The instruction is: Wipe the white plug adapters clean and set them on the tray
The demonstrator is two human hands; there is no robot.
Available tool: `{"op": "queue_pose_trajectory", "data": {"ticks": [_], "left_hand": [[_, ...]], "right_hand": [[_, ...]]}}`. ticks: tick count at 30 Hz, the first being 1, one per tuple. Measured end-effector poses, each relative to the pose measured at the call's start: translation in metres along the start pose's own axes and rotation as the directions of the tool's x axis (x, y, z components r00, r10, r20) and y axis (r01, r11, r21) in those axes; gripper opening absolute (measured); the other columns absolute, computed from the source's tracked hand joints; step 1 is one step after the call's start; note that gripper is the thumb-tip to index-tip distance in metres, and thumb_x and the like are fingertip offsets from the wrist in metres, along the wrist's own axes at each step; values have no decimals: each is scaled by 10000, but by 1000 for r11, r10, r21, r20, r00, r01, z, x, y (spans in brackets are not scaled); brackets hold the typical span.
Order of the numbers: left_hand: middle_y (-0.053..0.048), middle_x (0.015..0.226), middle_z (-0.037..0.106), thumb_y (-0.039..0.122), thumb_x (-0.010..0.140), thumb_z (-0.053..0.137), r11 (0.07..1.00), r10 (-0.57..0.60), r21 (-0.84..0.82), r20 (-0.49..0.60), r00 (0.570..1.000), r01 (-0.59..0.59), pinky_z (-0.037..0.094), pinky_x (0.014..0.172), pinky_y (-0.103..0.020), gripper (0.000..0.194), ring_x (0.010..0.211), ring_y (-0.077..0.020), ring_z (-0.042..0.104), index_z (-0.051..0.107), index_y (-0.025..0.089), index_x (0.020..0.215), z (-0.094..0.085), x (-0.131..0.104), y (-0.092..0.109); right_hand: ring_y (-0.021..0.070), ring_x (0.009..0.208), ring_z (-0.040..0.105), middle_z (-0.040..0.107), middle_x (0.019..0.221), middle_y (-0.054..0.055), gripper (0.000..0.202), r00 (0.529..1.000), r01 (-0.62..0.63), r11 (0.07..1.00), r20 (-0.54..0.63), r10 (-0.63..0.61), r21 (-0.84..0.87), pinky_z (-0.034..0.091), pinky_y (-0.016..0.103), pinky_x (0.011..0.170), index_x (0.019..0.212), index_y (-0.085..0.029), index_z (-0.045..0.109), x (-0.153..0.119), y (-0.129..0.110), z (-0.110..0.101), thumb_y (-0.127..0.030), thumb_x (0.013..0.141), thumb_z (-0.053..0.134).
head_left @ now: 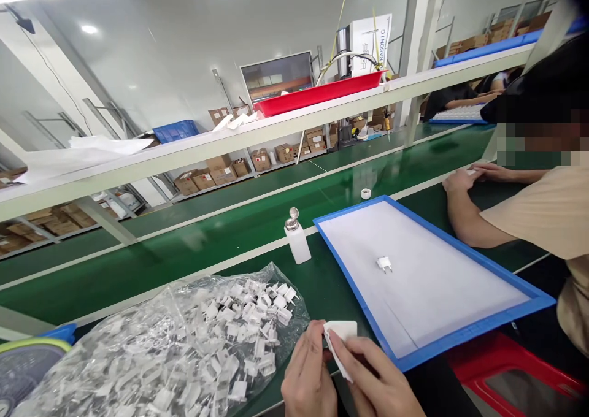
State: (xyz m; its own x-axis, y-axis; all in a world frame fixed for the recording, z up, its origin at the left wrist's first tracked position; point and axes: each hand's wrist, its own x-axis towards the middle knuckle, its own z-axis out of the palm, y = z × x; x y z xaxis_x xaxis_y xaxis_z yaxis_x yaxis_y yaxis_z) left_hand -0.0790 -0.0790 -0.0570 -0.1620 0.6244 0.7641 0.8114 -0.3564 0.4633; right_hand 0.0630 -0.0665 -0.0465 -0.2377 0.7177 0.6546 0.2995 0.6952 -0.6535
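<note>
My right hand (pixel 380 380) is closed around a folded white cloth (pixel 343 331), pinching it between thumb and fingers. Against the cloth's left edge, my left hand (pixel 309 374) is closed in a pinch; whatever it grips is hidden behind the fingers. Left of both hands, a clear plastic bag (pixel 151 319) lies spread, heaped with many white plug adapters (pixel 237 331). A single white plug (pixel 383 263) with two pins rests on the white sheet of a blue-rimmed tray (pixel 442 349) to the right. Behind the hands stands a white dispenser bottle (pixel 298 244) with its metal lid raised.
A small white piece (pixel 365 194) sits beyond the tray. Along the green bench (pixel 207 221) runs a raised shelf (pixel 193 153) carrying a red tray (pixel 322 95). At right, a co-worker's hands (pixel 464 178) are near the tray, above a red stool (pixel 519 368).
</note>
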Motion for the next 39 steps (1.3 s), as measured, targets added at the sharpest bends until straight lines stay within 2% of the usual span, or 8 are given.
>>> {"op": "queue_pose_trajectory", "data": {"ticks": [2, 4, 7, 11, 20, 25, 31, 39], "left_hand": [[-111, 1130, 776, 21, 931, 469, 999, 32, 34, 38, 999, -34, 627, 854, -304, 455, 1036, -237, 747, 630, 214, 1311, 0, 5, -4], [-109, 1027, 786, 41, 941, 421, 1000, 20, 8, 161, 987, -21, 633, 766, -280, 392, 917, -219, 763, 666, 188, 1209, 1, 15, -7], [-72, 845, 744, 40, 917, 413, 995, -85, -17, 388, 918, 100, 602, 621, -257, 316, 757, -198, 720, 687, 188, 973, 4, 27, -13], [-43, 729, 645, -1, 859, 426, 984, -167, 29, 511, 844, 177, 567, 585, -247, 307, 741, -200, 663, 668, 186, 827, 14, 28, -27], [-100, 800, 694, 34, 911, 408, 988, -144, 35, 509, 849, 147, 599, 666, -326, 359, 816, -243, 665, 699, 116, 1104, 23, 12, -48], [-64, 743, 667, 51, 931, 389, 990, -130, 24, 511, 850, 137, 583, 633, -317, 348, 741, -224, 640, 716, 162, 972, 24, 13, -48], [-102, 775, 692, 48, 916, 394, 991, -123, 16, 497, 859, 133, 605, 659, -334, 369, 787, -238, 659, 716, 94, 1090, 25, 14, -48], [-135, 840, 718, 58, 917, 358, 972, -190, -26, 508, 840, 235, 614, 677, -332, 419, 836, -245, 666, 730, 113, 1102, 24, 16, -49]], "right_hand": [[187, 979, 698, 679, 1060, 98, 619, 988, 97, 991, 129, -85, -93, 573, 261, 887, 1582, -269, 332, 0, 12, 4, -73, 998, 399], [184, 966, 712, 685, 1065, 110, 639, 972, 121, 979, 221, -83, -165, 587, 253, 870, 1595, -204, 284, -2, 24, 10, -54, 982, 388], [190, 918, 731, 686, 1048, 132, 546, 963, 78, 971, 270, -15, -226, 618, 257, 796, 1484, -119, 462, -4, 37, 20, -38, 961, 323], [228, 870, 746, 701, 1025, 154, 468, 965, 23, 962, 257, 50, -271, 642, 317, 739, 1307, -82, 622, -2, 46, 33, -52, 958, 311], [249, 801, 752, 717, 997, 203, 496, 951, 72, 958, 309, 17, -276, 641, 333, 701, 1294, 31, 610, -4, 52, 39, -63, 936, 280], [221, 869, 749, 706, 1099, 158, 455, 950, -12, 952, 293, 106, -307, 630, 297, 717, 1327, -90, 610, 6, 52, 38, -71, 971, 328], [251, 697, 744, 729, 936, 185, 485, 955, 79, 954, 296, 10, -289, 629, 323, 593, 1291, 26, 623, -4, 57, 42, -64, 932, 308], [286, 779, 751, 723, 1001, 174, 503, 963, 8, 961, 262, 67, -276, 635, 371, 636, 1324, -18, 616, 3, 56, 46, -55, 916, 324]]}}
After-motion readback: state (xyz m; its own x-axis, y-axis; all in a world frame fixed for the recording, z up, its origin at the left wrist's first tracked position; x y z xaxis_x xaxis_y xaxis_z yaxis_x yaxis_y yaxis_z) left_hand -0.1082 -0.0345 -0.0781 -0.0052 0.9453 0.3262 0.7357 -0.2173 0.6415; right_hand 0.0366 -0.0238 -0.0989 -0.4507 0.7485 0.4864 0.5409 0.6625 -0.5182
